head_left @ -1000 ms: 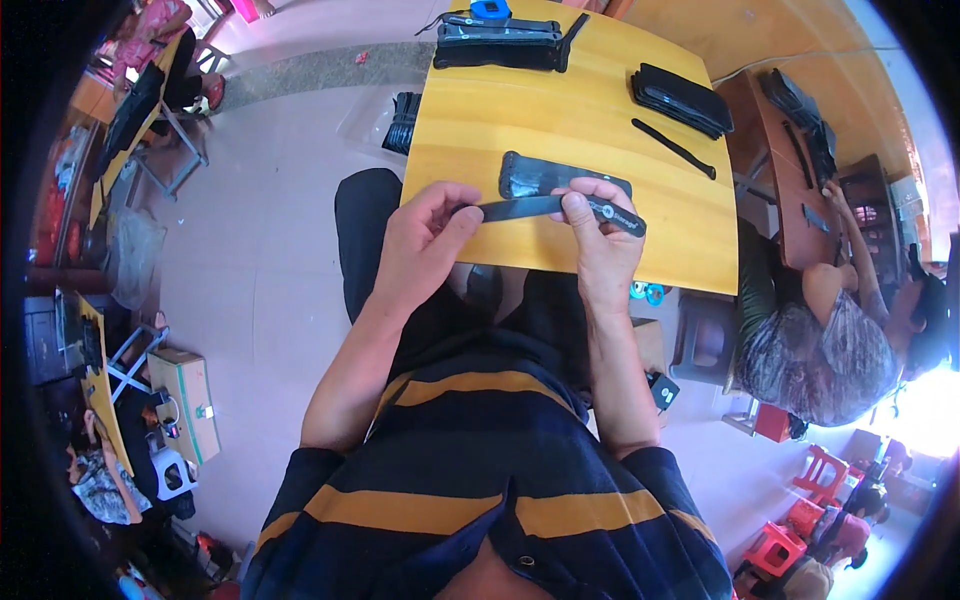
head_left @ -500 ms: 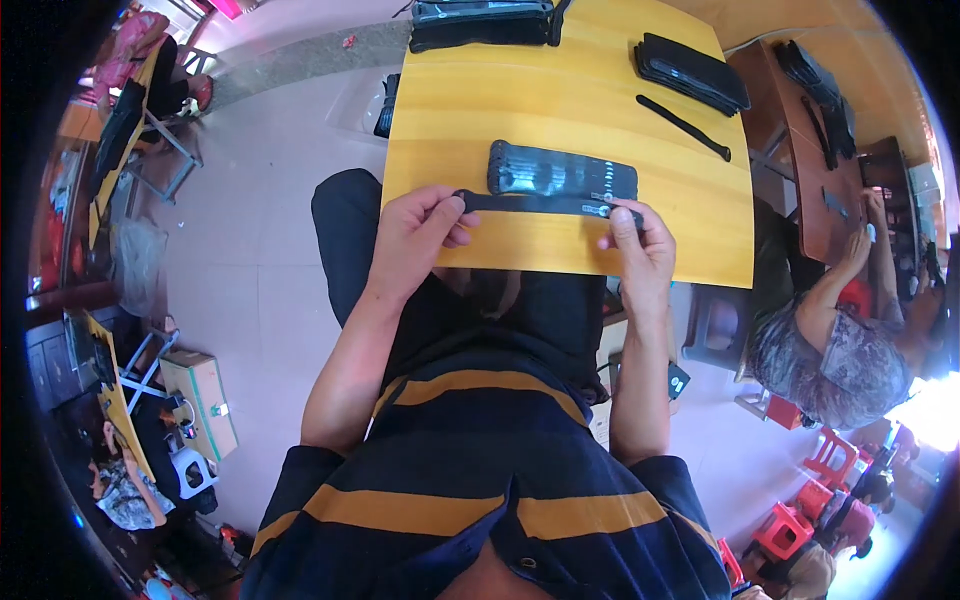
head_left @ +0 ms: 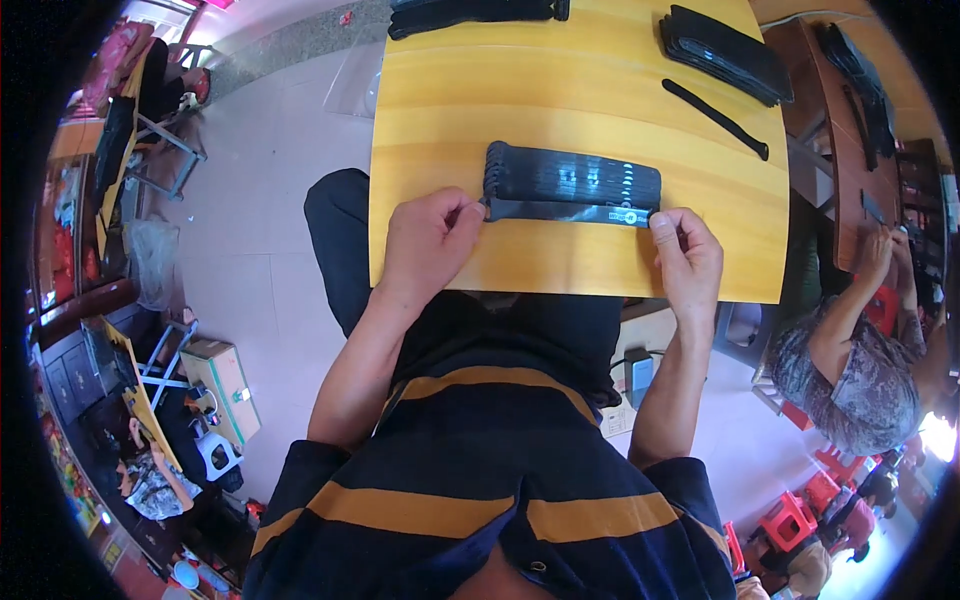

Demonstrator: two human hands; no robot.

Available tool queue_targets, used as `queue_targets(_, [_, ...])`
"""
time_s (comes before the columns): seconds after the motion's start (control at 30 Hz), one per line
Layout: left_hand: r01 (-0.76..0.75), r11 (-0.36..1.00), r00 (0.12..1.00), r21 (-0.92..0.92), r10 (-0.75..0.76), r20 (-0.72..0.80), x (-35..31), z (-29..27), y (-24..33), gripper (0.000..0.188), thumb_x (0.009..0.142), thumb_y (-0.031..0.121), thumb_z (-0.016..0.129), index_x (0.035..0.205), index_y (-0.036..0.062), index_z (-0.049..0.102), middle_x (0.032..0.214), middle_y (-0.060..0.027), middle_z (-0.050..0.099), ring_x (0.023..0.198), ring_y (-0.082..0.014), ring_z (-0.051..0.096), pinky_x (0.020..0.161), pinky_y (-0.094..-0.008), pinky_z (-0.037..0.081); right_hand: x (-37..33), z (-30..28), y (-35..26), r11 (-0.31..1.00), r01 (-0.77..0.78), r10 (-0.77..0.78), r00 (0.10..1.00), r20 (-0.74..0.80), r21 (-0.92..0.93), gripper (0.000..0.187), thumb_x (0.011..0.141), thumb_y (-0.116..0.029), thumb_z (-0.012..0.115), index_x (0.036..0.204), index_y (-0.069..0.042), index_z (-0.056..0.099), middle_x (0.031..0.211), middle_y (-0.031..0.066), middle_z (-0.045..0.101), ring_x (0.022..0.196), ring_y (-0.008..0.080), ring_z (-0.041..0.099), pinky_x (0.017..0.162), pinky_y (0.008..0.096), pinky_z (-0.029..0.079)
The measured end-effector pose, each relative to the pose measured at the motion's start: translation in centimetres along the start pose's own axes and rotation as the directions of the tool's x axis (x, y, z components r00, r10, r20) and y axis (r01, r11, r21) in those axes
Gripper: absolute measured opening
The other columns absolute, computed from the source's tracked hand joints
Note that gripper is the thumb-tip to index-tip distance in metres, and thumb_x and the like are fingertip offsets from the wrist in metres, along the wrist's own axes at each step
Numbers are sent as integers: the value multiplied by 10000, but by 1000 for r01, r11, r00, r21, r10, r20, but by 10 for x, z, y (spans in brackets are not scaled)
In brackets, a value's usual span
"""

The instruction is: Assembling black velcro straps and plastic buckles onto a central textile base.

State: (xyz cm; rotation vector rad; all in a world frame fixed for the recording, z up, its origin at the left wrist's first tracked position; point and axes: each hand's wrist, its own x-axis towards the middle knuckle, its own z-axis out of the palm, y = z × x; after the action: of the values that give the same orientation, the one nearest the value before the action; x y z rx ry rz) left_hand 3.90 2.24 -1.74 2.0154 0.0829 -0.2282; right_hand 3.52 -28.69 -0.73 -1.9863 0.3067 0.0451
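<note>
A flat black strap (head_left: 565,211) with a white printed mark near its right end is stretched level between my hands. My left hand (head_left: 428,245) pinches its left end with thumb and forefinger. At the other end, the thumb and fingers of my right hand (head_left: 690,255) are closed on the strap. It lies along the near side of a row of overlapping black straps (head_left: 575,175), whose rounded left ends line up. Farther right, a single black strap (head_left: 715,118) rests slantwise on the yellow table (head_left: 440,110).
A stack of black straps (head_left: 725,55) sits at the table's back right, another bundle (head_left: 475,12) at the back left. On the right, a person in a patterned shirt (head_left: 850,380) works at a brown table (head_left: 815,110). A cardboard box (head_left: 222,390) stands on the left floor.
Both hands have brought the strap against the near side of the overlapping row. It was held slightly nearer me before. The view has shifted a little.
</note>
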Motion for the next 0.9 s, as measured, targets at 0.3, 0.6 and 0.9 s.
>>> queue_targets(0.3, [-28, 966, 997, 257, 44, -56, 11, -2, 19, 181, 901, 204, 669, 825, 45, 711, 614, -138, 622, 545, -295, 615, 541, -377, 462, 14, -1, 2, 999, -51, 52, 998, 29, -14, 216, 995, -200, 677, 900, -6, 678, 697, -47, 564, 655, 47, 474, 599, 229, 413])
queue_targets(0.6, [-2, 947, 1000, 321, 10, -23, 15, -2, 24, 185, 894, 209, 678, 782, 61, 692, 596, -112, 626, 533, -288, 618, 533, -386, 463, 17, 0, 2, 997, -76, 76, 997, 23, -2, 168, 980, -158, 688, 906, -7, 690, 704, -54, 570, 649, 37, 472, 589, 218, 404])
queue_targets(0.9, [25, 946, 999, 323, -15, -32, 16, -1, 24, 182, 886, 201, 687, 766, 65, 683, 588, -115, 617, 530, -294, 620, 528, -381, 466, 16, 1, 2, 996, -87, 87, 996, 13, 7, 159, 970, -141, 702, 895, -1, 690, 729, -69, 587, 667, 23, 478, 603, 203, 407])
